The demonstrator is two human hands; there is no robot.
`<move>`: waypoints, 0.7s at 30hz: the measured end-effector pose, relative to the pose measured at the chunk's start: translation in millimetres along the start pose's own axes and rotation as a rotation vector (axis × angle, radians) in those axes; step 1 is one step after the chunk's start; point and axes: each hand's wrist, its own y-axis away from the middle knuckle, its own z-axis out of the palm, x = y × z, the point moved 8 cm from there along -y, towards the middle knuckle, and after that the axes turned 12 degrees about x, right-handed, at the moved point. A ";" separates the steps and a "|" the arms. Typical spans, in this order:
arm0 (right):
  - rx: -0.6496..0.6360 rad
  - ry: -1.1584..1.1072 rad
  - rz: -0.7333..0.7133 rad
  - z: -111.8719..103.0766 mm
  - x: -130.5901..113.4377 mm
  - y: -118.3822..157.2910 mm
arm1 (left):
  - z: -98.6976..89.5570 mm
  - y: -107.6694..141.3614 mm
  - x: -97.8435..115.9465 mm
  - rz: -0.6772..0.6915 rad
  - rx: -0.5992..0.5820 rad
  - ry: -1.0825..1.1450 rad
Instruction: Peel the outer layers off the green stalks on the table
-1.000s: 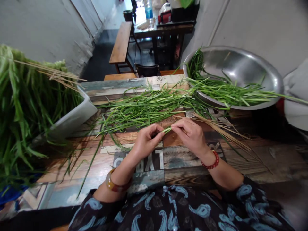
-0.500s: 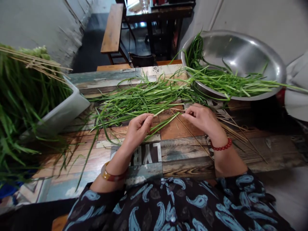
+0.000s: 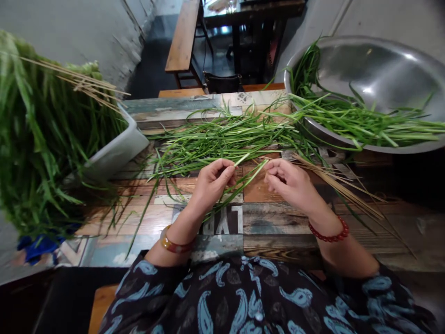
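Observation:
Between thumb and fingers, my left hand [image 3: 216, 182] pinches a green stalk [image 3: 242, 159] whose pale end sticks out to the right. My right hand [image 3: 290, 184] is closed, its fingertips pressed together beside the pale tips of other stalks [image 3: 256, 171]; what it holds, if anything, is too small to make out. Just beyond both hands lies a loose pile of long green stalks [image 3: 222, 141] on the patchwork wooden table [image 3: 267, 218]. Thin wooden sticks [image 3: 342, 183] are spread right of my right hand.
A large steel basin [image 3: 375, 69] with green stalks stands at the right. At the left, a white tub [image 3: 130, 146] holds a tall mass of greens [image 3: 45, 120] with thin sticks [image 3: 93, 88] on top. Beyond the table are a bench [image 3: 183, 37] and a chair [image 3: 223, 82].
The view has shifted, so the table and its contents sit differently in the picture. My right fingertips have closed together near the stalk ends, and the thin stick beneath that hand no longer shows there.

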 end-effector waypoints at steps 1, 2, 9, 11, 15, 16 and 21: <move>-0.014 -0.100 0.043 4.7 -0.4 2.4 | 1.7 1.6 -0.1 -0.013 -0.018 0.020; -0.021 -0.172 0.073 8.8 -1.7 4.8 | 3.1 3.2 -0.5 -0.027 -0.033 0.040; -0.047 -0.248 0.081 14.6 -23.6 17.6 | 7.2 10.9 1.6 -0.079 -0.058 0.109; -0.057 -0.210 0.080 12.3 -27.7 20.9 | 8.0 11.9 3.3 -0.066 -0.065 0.076; -0.017 -0.134 0.031 5.9 -34.6 23.9 | 3.2 9.9 7.0 -0.009 -0.023 0.105; 0.028 -0.087 -0.013 2.2 -37.8 23.5 | 0.7 8.9 7.5 0.000 0.000 0.129; 0.111 0.062 -0.160 -1.1 -50.9 25.0 | -4.2 7.1 11.0 0.026 0.045 0.170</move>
